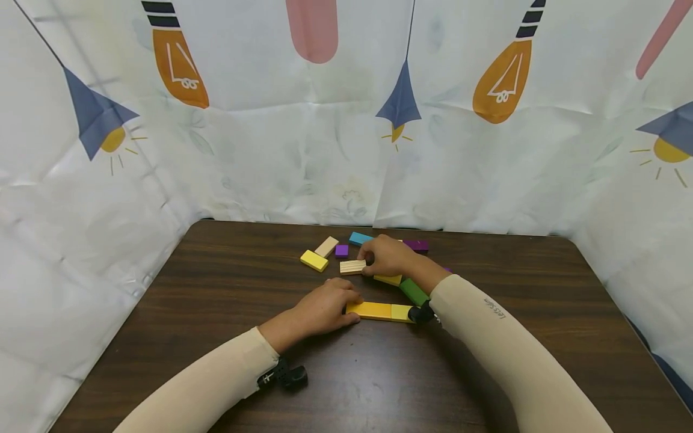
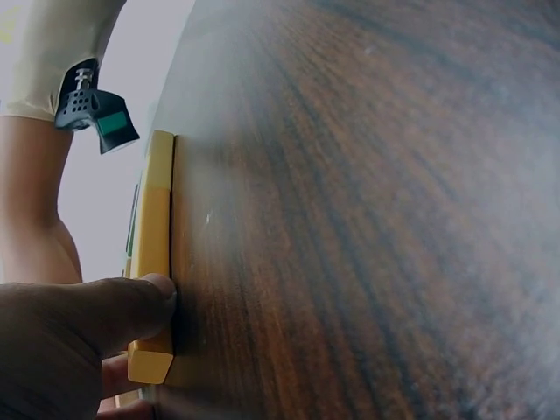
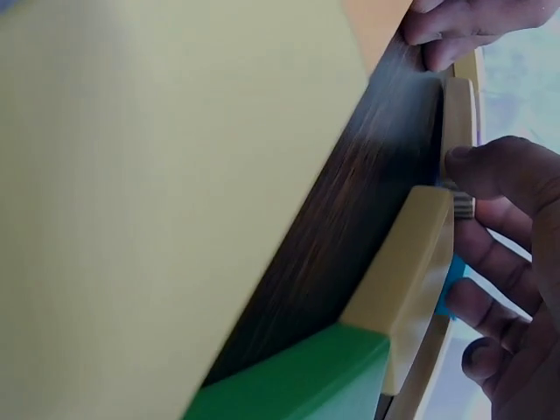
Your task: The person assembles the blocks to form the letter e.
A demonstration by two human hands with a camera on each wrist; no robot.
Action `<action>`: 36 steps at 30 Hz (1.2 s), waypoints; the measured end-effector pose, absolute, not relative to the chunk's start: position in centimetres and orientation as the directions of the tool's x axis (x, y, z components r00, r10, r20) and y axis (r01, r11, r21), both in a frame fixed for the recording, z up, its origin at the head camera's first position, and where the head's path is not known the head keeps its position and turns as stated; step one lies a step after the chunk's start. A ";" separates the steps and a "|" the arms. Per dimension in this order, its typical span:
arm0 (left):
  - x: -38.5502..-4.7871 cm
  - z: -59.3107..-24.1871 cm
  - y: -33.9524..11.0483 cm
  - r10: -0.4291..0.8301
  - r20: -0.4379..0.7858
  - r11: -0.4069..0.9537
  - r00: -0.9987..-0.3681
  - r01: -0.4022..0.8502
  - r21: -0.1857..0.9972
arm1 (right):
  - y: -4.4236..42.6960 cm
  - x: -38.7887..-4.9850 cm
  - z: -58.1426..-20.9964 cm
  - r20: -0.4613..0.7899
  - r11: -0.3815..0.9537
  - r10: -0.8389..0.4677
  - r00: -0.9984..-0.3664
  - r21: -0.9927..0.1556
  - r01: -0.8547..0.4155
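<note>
My left hand (image 1: 327, 305) pinches the left end of an orange block (image 1: 373, 310), thumb on its near side and fingers behind, as the left wrist view shows. A pale yellow block (image 1: 401, 313) touches its right end, making one row flat on the table. Farther back, my right hand (image 1: 387, 255) pinches the right end of a plain wooden block (image 1: 353, 267) with grooved lines on its side. Below that hand lie a yellow block (image 1: 387, 280) and a green block (image 1: 414, 292), end to end at a slant. The right palm hides some blocks.
Behind the hands lie another yellow block (image 1: 314, 261), a second wooden block (image 1: 326, 247), a small purple block (image 1: 341, 251), a blue block (image 1: 360, 239) and a dark purple block (image 1: 417, 246). A printed curtain (image 1: 346, 150) hangs along the back edge of the brown table (image 1: 227, 288).
</note>
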State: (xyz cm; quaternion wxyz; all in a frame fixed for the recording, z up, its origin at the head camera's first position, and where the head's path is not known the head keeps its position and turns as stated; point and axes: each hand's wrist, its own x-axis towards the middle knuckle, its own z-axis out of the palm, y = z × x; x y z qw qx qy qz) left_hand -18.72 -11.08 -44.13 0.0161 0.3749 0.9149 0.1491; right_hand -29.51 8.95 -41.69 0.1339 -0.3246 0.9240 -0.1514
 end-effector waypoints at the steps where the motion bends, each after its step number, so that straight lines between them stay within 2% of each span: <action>1: -18.7 -44.1 -11.1 0.691 0.080 0.674 -0.718 0.681 0.285 | 9.1 -29.5 -41.7 -0.149 0.737 -0.648 -0.747 -0.369 -0.566; 10: -18.8 -44.3 -11.2 0.696 0.085 0.670 -0.713 0.687 0.282 | 9.6 -29.4 -41.9 -0.166 0.728 -0.653 -0.739 -0.405 -0.553; 18: -18.7 -44.2 -11.1 0.697 0.085 0.669 -0.712 0.689 0.278 | 9.6 -29.5 -42.1 -0.118 0.674 -0.699 -0.705 -0.436 -0.596; 36: -18.8 -44.1 -11.1 0.708 0.096 0.657 -0.700 0.702 0.275 | 9.7 -29.2 -41.7 -0.171 0.709 -0.670 -0.722 -0.436 -0.555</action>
